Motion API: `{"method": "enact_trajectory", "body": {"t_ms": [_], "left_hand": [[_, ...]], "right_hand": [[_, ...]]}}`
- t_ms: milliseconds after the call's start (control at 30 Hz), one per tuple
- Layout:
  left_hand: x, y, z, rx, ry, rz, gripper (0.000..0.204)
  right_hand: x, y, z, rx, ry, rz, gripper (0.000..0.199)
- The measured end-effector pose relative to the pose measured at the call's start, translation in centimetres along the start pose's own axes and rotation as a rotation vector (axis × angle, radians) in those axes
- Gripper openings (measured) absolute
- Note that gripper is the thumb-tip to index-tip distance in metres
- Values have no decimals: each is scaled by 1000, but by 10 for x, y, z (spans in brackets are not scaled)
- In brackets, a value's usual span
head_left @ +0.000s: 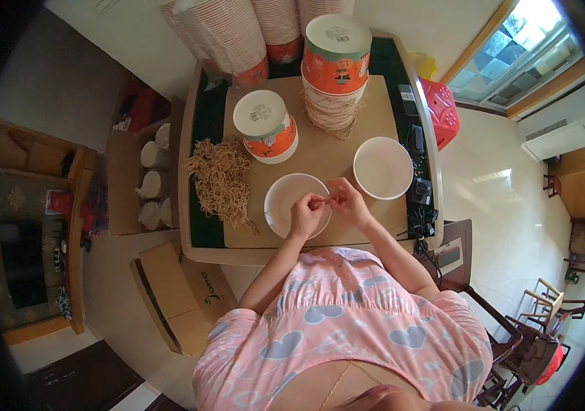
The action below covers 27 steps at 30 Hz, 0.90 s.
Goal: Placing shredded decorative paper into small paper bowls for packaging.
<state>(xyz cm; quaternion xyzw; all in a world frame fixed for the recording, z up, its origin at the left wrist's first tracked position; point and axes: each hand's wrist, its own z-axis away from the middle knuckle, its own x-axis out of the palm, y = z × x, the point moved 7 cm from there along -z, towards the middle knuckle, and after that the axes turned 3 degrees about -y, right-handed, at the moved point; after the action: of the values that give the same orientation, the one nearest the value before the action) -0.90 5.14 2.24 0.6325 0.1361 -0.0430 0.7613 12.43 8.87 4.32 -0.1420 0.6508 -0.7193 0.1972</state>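
Observation:
At the table's near edge stands a white paper bucket (pixel 278 195), its mouth facing up. Over its right rim my left hand (pixel 307 215) and my right hand (pixel 347 202) meet, fingertips pinched together; what they pinch is too small to make out. Right of them is a second upright white bucket (pixel 383 169). Beyond my hands, an orange and green printed bucket (pixel 261 114) sits upside down. Farther back rises a stack of inverted printed buckets (pixel 337 65), with tan cords around its lower part. To the left lies a tangled heap of tan twine cords (pixel 220 181).
Tall nested paper buckets (pixel 224 34) wrapped in plastic stand at the back. Black devices and cables (pixel 418 195) line the table's right edge, beside a red stool (pixel 440 113). On the floor to the left are a carton of white rolls (pixel 121 195) and a cardboard box (pixel 177 294).

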Motion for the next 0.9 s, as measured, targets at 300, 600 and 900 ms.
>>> {"method": "enact_trajectory", "body": {"t_ms": [300, 600, 900], "left_hand": [[-5, 23, 4, 107, 34, -160, 6], [-7, 51, 15, 298, 110, -337, 9], [-6, 59, 16, 331, 119, -370, 11]], "right_hand": [[2, -1, -1, 15, -33, 106, 34], [3, -34, 5, -248, 107, 489, 16], [6, -39, 3, -257, 60, 587, 9]]}}
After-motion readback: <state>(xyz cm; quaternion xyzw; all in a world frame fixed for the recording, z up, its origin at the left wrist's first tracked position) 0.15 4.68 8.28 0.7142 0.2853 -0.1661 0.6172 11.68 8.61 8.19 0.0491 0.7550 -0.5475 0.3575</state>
